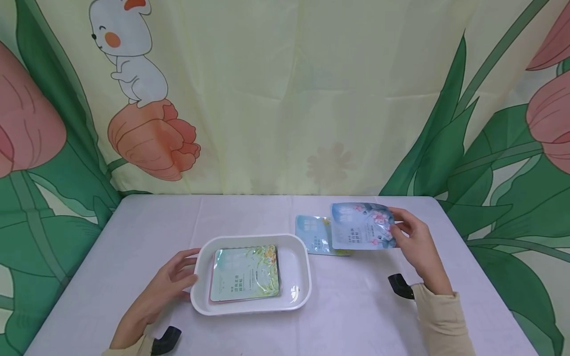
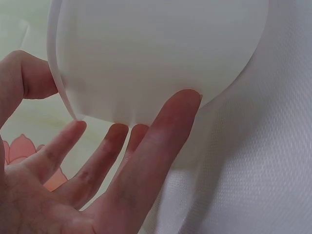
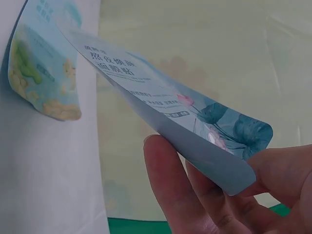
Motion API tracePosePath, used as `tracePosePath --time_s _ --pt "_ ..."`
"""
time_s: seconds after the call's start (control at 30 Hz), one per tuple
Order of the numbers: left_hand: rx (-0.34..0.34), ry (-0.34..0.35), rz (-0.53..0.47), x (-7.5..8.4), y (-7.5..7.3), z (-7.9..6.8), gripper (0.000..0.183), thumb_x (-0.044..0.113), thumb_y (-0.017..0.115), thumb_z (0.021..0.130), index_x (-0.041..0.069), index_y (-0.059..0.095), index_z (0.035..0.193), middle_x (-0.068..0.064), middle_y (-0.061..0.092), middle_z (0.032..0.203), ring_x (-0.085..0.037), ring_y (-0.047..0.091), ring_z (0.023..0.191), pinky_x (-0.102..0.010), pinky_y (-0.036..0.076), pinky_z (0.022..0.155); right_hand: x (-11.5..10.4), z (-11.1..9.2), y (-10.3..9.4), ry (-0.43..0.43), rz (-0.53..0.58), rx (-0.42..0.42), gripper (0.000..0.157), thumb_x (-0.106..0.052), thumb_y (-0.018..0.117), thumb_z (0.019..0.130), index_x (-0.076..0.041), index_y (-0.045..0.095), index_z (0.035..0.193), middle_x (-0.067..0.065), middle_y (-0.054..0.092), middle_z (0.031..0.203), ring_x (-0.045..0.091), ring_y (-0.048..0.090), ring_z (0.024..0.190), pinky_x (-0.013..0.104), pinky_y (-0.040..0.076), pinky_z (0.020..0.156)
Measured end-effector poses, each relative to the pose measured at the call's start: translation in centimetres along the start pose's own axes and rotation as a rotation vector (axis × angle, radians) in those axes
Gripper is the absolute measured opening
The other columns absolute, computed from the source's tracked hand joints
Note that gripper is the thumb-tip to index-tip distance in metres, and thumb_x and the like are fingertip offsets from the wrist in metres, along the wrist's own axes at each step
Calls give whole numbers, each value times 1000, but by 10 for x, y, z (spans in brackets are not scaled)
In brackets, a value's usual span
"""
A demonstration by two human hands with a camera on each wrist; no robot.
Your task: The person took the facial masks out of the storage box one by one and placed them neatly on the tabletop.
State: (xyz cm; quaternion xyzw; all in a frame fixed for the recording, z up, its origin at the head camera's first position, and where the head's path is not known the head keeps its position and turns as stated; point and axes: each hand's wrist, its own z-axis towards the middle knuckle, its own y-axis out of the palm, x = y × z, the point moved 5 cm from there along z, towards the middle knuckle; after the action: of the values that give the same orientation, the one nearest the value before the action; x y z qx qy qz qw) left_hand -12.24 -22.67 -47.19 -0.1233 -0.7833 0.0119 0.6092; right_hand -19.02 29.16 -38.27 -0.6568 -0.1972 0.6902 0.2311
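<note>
My right hand (image 1: pixel 412 240) pinches a blue face mask packet (image 1: pixel 361 226) with pink flowers by its right edge, thumb and fingers on opposite faces. In the right wrist view the held packet (image 3: pixel 161 109) is tilted and slightly bowed. Partly behind it in the head view, a second light-blue packet (image 1: pixel 313 234) lies on the table. Fingertips of my left hand (image 1: pixel 166 282) rest at the left end of a white tray (image 1: pixel 296 309); its outer wall (image 2: pixel 156 63) fills much of the left wrist view. Inside the tray, toward its left, lies a green flowered packet (image 1: pixel 245 274) over a pink-edged one.
A white cloth covers the table (image 1: pixel 347 316). Behind it hangs a pale curtain (image 1: pixel 276 123) printed with tulips, leaves and a white cartoon animal (image 1: pixel 142 79). A black strap end shows by each wrist.
</note>
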Motion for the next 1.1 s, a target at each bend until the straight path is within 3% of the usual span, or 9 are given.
tracePosePath --time_s 0.53,0.8,1.1 --pt "3 -7 5 -1 -1 0 68 18 67 94 18 31 152 -24 41 150 -41 51 130 -43 61 75 25 0 -17 43 -38 4 48 -9 46 103 -4 38 150 27 46 137 22 55 102 16 56 70" --pt "27 -35 12 -3 -1 1 67 20 69 92 21 35 150 -21 43 149 -38 53 128 -44 61 76 39 6 -18 66 -48 -12 48 -7 44 103 -1 37 150 28 45 138 30 53 108 17 56 69" --pt "17 -11 8 -3 -1 0 68 19 69 93 20 33 151 -22 43 149 -38 53 128 -44 61 76 55 11 -16 111 -68 -9 50 -7 42 103 -1 35 151 29 43 141 36 52 113 17 54 68"
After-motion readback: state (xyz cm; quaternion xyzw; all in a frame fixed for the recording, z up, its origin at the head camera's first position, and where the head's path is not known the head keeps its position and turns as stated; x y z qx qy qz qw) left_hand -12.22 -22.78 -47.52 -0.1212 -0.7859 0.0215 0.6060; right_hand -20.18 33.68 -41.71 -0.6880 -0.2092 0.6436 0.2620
